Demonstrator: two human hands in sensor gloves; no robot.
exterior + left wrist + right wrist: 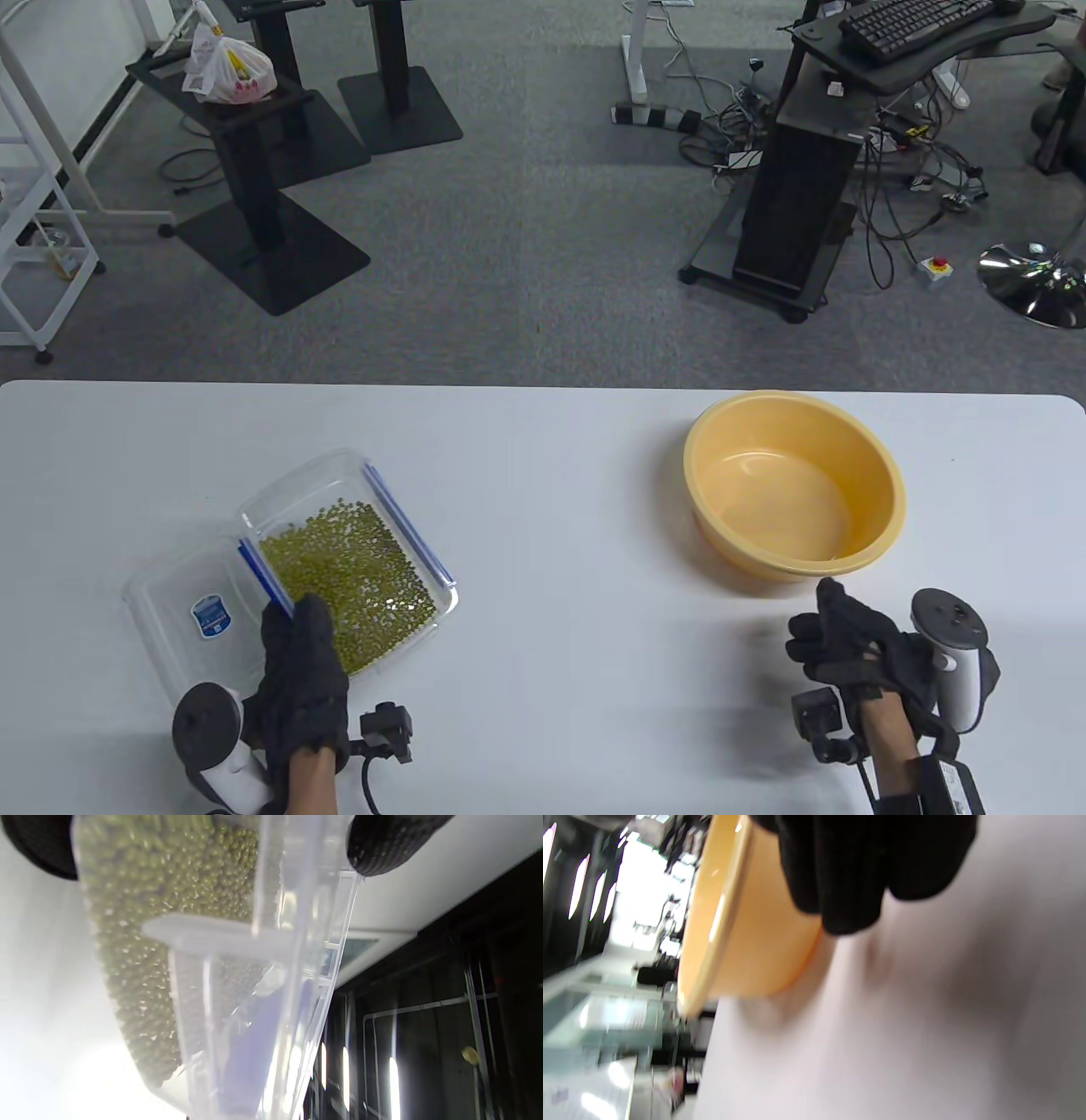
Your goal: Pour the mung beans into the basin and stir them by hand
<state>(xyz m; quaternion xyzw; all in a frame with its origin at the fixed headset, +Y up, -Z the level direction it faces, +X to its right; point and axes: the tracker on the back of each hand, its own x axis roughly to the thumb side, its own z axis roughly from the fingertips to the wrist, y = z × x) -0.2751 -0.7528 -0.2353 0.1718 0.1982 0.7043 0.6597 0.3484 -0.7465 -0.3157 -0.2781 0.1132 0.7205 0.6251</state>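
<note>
A clear plastic container (407, 535) with blue clips holds green mung beans (356, 569) at the table's left. Its clear lid (182, 594), with a blue label, lies open beside it on the left. My left hand (297, 628) grips the container's near edge. In the left wrist view the container (271, 942) and its beans (148, 921) sit between my gloved fingertips (382, 844). The yellow basin (882, 475) stands empty at the right. My right hand (836, 628) hovers just in front of it with loosely curled fingers, holding nothing. The right wrist view shows the basin's outer wall (755, 942) close to my fingers (848, 878).
The white table (551, 679) ends just behind the basin. Beyond the far edge is grey floor with black stands (271, 238), a computer cart (797, 195) and cables.
</note>
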